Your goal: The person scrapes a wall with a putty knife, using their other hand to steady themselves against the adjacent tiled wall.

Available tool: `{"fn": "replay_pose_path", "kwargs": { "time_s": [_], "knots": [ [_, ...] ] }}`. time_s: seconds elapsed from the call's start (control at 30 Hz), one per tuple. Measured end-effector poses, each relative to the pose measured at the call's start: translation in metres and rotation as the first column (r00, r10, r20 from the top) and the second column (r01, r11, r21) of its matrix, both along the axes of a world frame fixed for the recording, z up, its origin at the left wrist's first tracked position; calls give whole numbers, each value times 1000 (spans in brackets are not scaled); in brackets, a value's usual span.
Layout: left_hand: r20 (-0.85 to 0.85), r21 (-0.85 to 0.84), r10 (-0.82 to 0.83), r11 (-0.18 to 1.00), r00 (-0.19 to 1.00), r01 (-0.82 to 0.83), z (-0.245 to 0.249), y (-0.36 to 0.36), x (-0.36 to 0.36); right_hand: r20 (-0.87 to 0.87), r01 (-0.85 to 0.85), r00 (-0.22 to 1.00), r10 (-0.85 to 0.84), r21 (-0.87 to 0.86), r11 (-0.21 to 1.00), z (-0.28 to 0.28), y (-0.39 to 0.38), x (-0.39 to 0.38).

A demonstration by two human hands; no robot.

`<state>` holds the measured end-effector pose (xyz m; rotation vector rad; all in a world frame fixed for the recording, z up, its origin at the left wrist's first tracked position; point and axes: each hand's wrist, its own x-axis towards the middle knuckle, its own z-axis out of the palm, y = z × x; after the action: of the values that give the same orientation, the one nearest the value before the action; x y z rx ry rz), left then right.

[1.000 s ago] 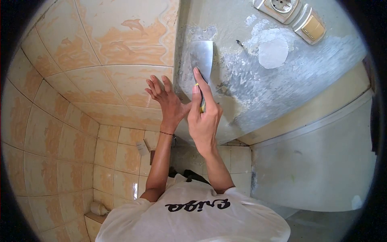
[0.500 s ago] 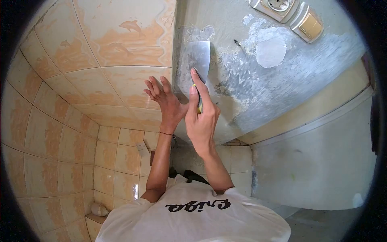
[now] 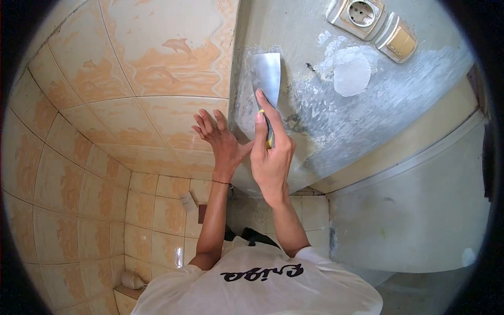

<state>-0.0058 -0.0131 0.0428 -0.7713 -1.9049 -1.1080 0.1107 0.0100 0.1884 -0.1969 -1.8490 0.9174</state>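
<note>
Slid the scraper (image 3: 266, 73) a little higher up the grey wall (image 3: 367, 121) since a moment ago, with the right hand (image 3: 272, 157) going up along with it.

On the left, a big tiled wall (image 3: 131, 79), cream and orange, with dolphin pictures on the top tiles. Meeting it at a corner, the grey wall, rough and scratched, with pale scraped streaks all over. Down at the bottom, a white shirt (image 3: 262, 286) with black letters on it.

Left hand (image 3: 220, 139) open and spread, fingers (image 3: 207, 123) fanned apart, laid against the tiles right by the corner and just beside the right hand. Right hand closed around the scraper's yellow handle (image 3: 270, 137), with the pointer finger stretched out straight and lying along the back of the blade. Shiny metal blade flat against the grey wall, close to the corner, wide edge at the top.

To the right of the blade, a round white patch (image 3: 352, 76) on the grey wall, near but not touching. Between the two, a tiny dark mark (image 3: 311, 66), too small to tell what. Up at the top, a cream socket (image 3: 360, 14) and a cream switch (image 3: 400, 41), side by side. Around the left wrist, a thin dark band (image 3: 223, 182).
</note>
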Motion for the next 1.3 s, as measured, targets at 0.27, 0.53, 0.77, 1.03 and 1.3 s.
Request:
{"fn": "replay_pose_path", "kwargs": {
  "time_s": [0.27,0.53,0.77,1.03,1.3],
  "knots": [
    [57,-41,-9,999,998,11,6,-8,9,39,-83,996,84,-23,996,-5,8,8],
    [82,10,-37,999,996,37,22,-10,30,200,-188,959,200,-80,979,-9,34,44],
    [96,-37,5,999,995,-2,2,-3,35,83,-302,921,380,-463,833,-23,40,58],
    [0,-33,83,996,997,-83,-15,6,19,147,-91,978,147,-334,938,-18,43,54],
    [58,59,52,997,997,-56,-39,13,17,193,-190,938,287,-405,894,-21,50,51]
  ]
}}
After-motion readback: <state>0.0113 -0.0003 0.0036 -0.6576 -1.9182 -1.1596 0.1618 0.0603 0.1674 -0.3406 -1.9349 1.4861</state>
